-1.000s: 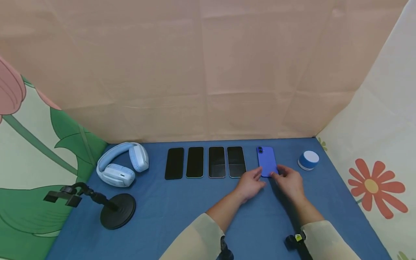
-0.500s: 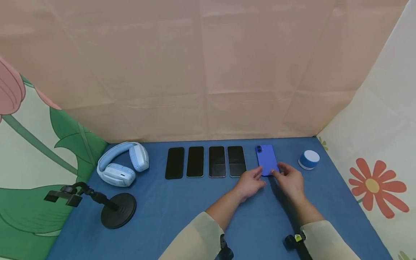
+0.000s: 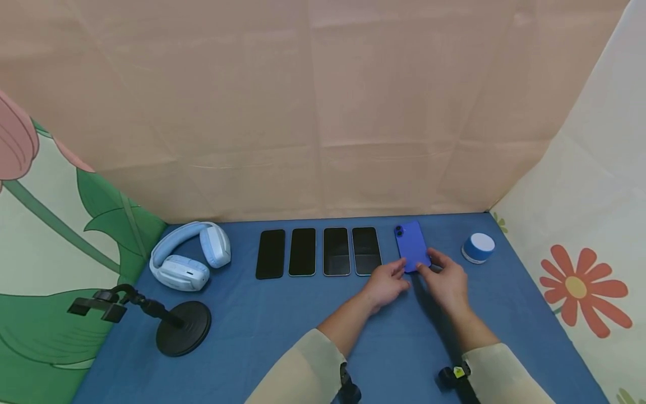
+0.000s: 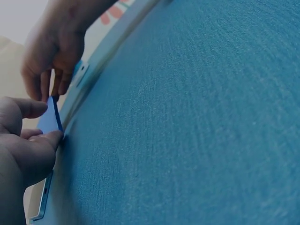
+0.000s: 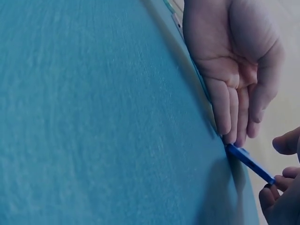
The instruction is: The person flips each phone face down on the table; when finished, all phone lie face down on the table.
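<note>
A purple phone lies back up, camera corner to the far left, in the head view. My right hand pinches its near right edge between thumb and fingers. That edge is lifted off the cloth; in the right wrist view the phone slants, its other side low at the left hand. My left hand is at the near left edge, palm facing inward and fingers mostly straight, tips right at the phone. From the left wrist view, the phone shows between both hands.
Several dark-screened phones stand in a row to the left, the closest phone beside my left hand. Light blue headphones and a black stand are at the left. A blue jar with white lid sits right, on the blue cloth.
The purple phone has shifted slightly left and turned a little, with my right hand moving along with it. My left hand has barely moved.
</note>
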### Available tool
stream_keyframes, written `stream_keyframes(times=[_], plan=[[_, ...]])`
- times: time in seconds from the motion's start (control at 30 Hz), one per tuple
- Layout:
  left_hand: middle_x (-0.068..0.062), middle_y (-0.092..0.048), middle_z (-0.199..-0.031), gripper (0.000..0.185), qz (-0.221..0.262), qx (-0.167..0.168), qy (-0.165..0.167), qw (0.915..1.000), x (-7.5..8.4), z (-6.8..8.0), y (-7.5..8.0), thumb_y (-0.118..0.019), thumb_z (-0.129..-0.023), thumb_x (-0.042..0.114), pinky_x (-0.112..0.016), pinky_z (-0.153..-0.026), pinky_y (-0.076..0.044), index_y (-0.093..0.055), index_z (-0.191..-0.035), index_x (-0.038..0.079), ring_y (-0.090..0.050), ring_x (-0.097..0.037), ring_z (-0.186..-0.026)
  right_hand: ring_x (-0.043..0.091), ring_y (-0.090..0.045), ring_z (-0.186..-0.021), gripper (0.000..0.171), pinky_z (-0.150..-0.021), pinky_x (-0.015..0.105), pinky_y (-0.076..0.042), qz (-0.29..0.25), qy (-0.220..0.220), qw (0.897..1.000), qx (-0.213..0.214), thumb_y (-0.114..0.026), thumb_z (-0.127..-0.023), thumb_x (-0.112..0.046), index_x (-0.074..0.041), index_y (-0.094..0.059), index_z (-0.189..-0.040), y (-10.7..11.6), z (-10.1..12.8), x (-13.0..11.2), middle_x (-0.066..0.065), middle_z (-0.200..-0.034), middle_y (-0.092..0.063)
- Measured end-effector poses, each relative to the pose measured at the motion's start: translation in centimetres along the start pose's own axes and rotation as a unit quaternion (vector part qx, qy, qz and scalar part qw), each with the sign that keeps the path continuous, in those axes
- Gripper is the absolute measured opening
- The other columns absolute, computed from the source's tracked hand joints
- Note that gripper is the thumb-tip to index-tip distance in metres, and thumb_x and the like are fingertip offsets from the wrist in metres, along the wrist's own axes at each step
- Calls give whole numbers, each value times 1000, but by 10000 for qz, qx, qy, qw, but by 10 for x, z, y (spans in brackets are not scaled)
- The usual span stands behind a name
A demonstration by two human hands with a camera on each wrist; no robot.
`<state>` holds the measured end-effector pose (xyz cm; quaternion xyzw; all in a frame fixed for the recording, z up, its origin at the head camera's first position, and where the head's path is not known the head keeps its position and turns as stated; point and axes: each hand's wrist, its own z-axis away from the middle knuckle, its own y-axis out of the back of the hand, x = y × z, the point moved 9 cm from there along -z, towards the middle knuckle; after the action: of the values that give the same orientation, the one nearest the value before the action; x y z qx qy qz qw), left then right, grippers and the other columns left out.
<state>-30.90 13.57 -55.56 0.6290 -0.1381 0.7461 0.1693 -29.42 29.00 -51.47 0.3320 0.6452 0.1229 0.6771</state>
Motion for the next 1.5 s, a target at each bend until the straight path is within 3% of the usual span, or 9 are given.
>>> stream_keyframes(times=[0.5,0.83,1.27,1.5], plan=[[-8,-52,-155,57,-175,-122,182,9996,5,-6,9,-66,-97,1,-37,-114,-44,-49,-151,-1,-51,-21,-141,38,-71,-111,45,-90,51,-59,-131,233,9989,374,-65,-97,-5,-2,-62,-142,-2,1,-10,22,-130,-68],[-11,-61,-146,51,-434,-103,260,9987,12,-10,16,-67,-98,5,-39,-113,-46,-56,-148,2,-55,-19,-137,36,-73,-107,41,-86,51,-59,-72,530,9969,574,-66,-97,-4,-4,-66,-139,-3,2,-19,20,-124,-72],[-7,-60,-147,49,269,131,391,9988,33,-36,30,-60,-101,4,-42,-111,-48,-55,-150,6,-58,-21,-133,38,-73,-104,41,-91,54,-57,-87,751,9961,449,-68,-96,-2,-2,-66,-137,-11,0,-28,22,-120,-73],[-6,-60,-147,49,265,266,380,9986,45,-46,31,-58,-101,2,-40,-111,-48,-56,-149,8,-59,-22,-132,39,-72,-106,40,-94,55,-56,-90,752,9965,342,-67,-97,-3,-2,-66,-138,-14,2,-32,23,-121,-72]])
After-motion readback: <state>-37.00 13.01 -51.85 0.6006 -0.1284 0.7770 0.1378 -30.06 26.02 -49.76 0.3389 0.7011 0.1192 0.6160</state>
